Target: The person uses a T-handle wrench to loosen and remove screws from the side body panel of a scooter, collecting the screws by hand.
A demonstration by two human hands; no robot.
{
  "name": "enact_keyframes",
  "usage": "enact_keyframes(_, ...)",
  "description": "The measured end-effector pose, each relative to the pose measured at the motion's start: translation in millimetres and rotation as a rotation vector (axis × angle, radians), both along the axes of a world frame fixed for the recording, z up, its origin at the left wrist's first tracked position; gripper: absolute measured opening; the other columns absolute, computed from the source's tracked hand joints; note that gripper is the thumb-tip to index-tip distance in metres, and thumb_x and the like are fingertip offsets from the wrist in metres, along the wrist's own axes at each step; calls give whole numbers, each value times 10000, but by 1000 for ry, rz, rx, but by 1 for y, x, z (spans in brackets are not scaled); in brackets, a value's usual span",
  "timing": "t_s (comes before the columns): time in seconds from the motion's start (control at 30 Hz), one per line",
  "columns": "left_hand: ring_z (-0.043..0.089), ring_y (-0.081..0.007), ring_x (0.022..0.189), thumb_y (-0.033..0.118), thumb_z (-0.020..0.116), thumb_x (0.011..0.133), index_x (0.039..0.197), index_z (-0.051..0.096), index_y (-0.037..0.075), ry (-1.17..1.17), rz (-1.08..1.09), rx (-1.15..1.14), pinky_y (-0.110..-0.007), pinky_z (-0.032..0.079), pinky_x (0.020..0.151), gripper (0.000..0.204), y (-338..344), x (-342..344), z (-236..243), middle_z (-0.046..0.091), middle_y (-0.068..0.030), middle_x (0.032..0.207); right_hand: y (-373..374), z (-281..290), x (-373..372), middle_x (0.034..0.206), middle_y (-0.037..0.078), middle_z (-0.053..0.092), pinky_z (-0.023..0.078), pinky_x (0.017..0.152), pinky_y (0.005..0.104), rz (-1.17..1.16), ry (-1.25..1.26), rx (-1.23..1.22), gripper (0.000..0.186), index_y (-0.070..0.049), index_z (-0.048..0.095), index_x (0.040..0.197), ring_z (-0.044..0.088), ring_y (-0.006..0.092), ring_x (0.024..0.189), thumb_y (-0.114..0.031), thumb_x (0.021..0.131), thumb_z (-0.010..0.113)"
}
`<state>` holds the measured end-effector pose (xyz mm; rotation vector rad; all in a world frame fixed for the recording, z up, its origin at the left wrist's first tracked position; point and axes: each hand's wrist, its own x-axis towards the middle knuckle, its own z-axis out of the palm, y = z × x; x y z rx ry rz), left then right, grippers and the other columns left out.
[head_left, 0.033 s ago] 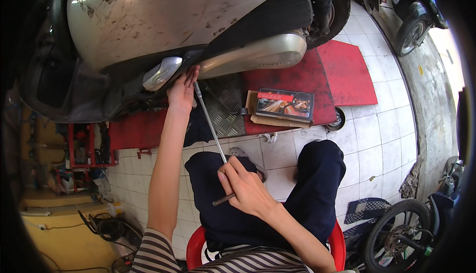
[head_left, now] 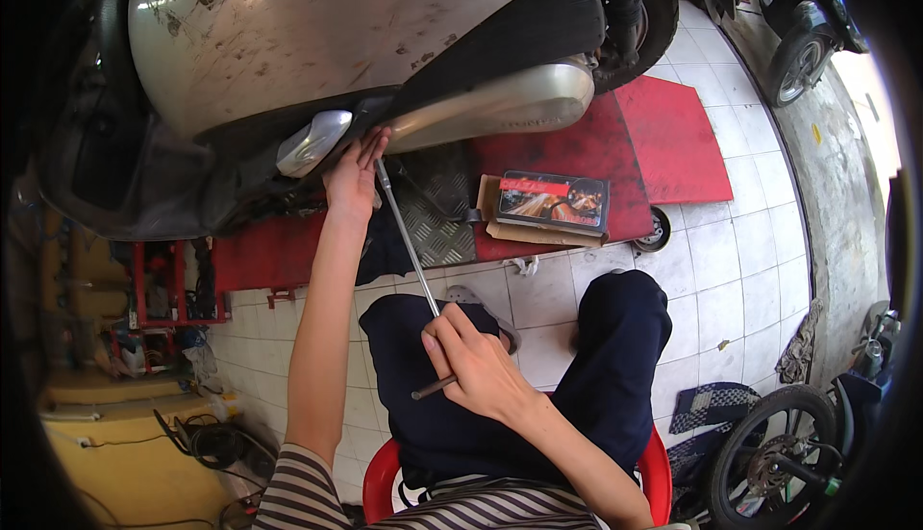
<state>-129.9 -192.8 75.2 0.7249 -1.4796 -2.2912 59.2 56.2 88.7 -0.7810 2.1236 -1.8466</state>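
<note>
My right hand [head_left: 481, 362] is closed around the handle end of a long T-handle wrench [head_left: 409, 241], above my lap. The shaft slants up and forward to the underside of a scooter with a scuffed silver body panel [head_left: 288, 39]. My left hand [head_left: 352, 179] reaches up to the scooter's lower edge, palm showing and fingers stretched out beside the wrench's far end. It lies between a silver folding footrest [head_left: 315, 143] and a long silver cover [head_left: 500, 107]. What the wrench tip meets is hidden under the body.
The scooter stands over a red platform [head_left: 663, 136] with a metal tread plate [head_left: 433, 208]. A boxed package [head_left: 553, 205] lies on it. A red stool [head_left: 380, 477] is under me. A wheel [head_left: 779, 453] stands at lower right, coiled cables [head_left: 216, 443] at lower left.
</note>
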Motion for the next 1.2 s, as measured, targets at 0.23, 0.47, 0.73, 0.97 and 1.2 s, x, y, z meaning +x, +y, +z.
enact_keyframes(0.23,559,-172,640,245,535,1028,1067,594,-7,-80,-101,-192,-294,444,566,261,-15,9,1,553,-48,789,4,1,10,917,159,487,458,580,449,14,-45,-74,73,7,520,981,561,393,657,-66,980,522)
enact_keyframes(0.47,341,-84,455,317,532,1011,882,588,52,-171,-117,-496,-247,244,423,300,-16,17,9,363,26,620,1,-5,15,921,157,492,457,577,446,4,-64,-94,60,5,523,981,567,391,653,-54,978,522)
enact_keyframes(0.73,404,-44,472,415,587,970,896,658,88,-264,-103,-553,-232,275,431,342,-14,22,12,492,43,618,-8,4,-10,924,156,493,459,577,466,-22,22,-34,77,0,516,988,561,404,653,-76,977,524)
enact_keyframes(0.97,555,-79,502,380,517,981,888,691,99,-276,-66,-532,-218,354,430,344,-15,17,10,619,-4,655,-24,10,-33,958,172,491,460,554,481,-12,132,-5,106,9,495,992,573,407,640,-89,965,527)
enact_keyframes(1.2,589,-128,522,407,497,979,946,701,84,-261,-113,-518,-253,422,486,383,-19,19,8,642,-24,715,-25,14,-29,942,157,490,457,566,483,9,111,48,97,-3,506,987,559,416,669,-85,956,546)
